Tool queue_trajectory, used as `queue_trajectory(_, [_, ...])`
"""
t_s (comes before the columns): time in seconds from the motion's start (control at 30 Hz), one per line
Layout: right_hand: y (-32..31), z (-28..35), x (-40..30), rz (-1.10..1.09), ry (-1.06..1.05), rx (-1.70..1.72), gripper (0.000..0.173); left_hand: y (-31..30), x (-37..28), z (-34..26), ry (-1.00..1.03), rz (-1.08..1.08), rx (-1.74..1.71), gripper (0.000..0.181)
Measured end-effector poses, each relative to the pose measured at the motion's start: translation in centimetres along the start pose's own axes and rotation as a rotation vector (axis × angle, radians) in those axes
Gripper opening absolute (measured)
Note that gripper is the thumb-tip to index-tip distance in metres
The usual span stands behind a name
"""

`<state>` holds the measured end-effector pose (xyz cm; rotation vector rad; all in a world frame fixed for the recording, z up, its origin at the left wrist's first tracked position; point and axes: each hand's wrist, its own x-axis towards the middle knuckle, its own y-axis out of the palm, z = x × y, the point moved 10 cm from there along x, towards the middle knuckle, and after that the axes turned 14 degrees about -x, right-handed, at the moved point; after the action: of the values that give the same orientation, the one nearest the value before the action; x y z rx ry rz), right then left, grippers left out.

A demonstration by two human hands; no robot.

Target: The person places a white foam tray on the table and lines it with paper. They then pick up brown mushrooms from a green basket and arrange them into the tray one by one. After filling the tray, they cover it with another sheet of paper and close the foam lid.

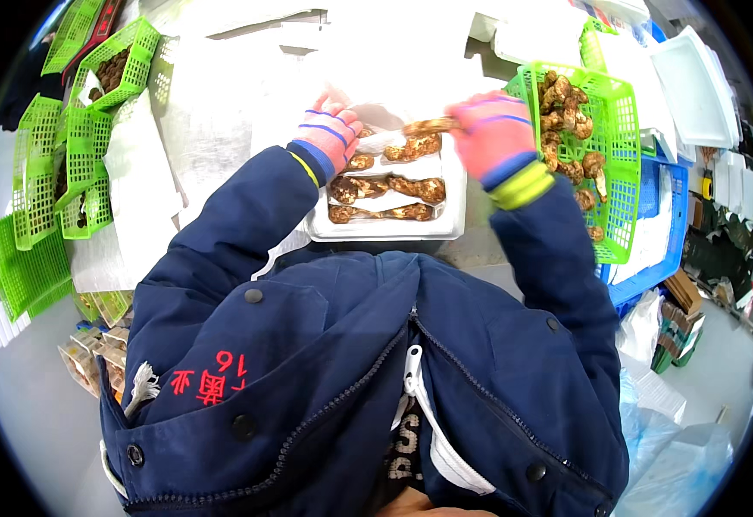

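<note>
A white foam tray point(386, 231) lies before me with rows of brown, long-stemmed mushrooms point(417, 189), apparently matsutake, separated by white paper point(415, 168). My right hand point(496, 132), in a pink striped glove, grips one mushroom point(429, 125) by its end above the tray's far right part; the hand is slightly blurred. At the tray's far left corner is my left hand point(328, 132), gloved alike, its fingers bent over the rim and paper. Whether it pinches anything is hidden. Close by my right forearm stands a green plastic basket point(622, 161) holding several more mushrooms point(564, 106).
On the left of the metal table point(211, 116) are green baskets point(137, 58), one with small dark brown items point(113, 70). A white sheet point(140, 181) lies near them. A blue crate point(670, 226) sits under the right basket, with white foam trays point(693, 90) behind.
</note>
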<state>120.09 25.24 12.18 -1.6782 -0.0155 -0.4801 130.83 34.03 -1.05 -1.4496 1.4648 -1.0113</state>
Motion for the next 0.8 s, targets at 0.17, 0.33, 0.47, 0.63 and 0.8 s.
queue_trajectory(0.17, [11.5, 2.2, 3.2, 0.285, -0.050, -0.280, 0.018, 0.1, 0.4, 0.0, 0.000, 0.001, -0.044, 0.022])
queue_trajectory(0.33, [15.0, 3.0, 1.3, 0.922, -0.243, -0.339, 0.024, 0.4, 0.1, 0.2, -0.022, 0.013, -0.077, 0.023])
queue_trajectory(0.47, [16.7, 2.9, 0.1, 0.757, -0.238, -0.401, 0.020, 0.1, 0.5, -0.4, -0.037, 0.061, -0.027, 0.025])
queue_trajectory(0.63, [16.5, 3.1, -0.3, 0.772, -0.248, -0.410, 0.021, 0.5, 0.6, -0.1, -0.031, 0.094, 0.003, 0.027])
queue_trajectory(0.8, [16.6, 3.6, -0.6, 0.770, -0.189, -0.440, 0.026, -3.0, 0.7, -1.3, 0.097, -0.175, -0.106, 0.027])
